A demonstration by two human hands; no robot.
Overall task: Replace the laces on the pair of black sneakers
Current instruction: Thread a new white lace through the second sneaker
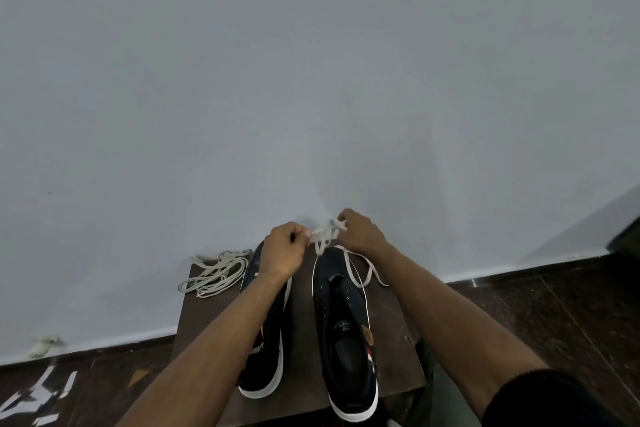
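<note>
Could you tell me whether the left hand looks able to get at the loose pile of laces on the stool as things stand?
Probably yes, once it lets go: the left hand pinches the lace, and the loose laces lie uncovered just to its left on the stool.

A small dark brown wooden table (301,322) stands below and just in front of the hands, pushed against a plain pale grey wall (311,80) that fills everything above and beyond them. A white skirting strip (519,269) runs along the foot of the wall, off to the right of the hands. The floor (554,322) is dark, glossy, speckled stone on both sides. Far down to the left of the hands, white scraps of paper or tape (38,395) lie on the floor, and a small pale crumpled lump (43,345) sits by the wall; what it is cannot be told.
</note>
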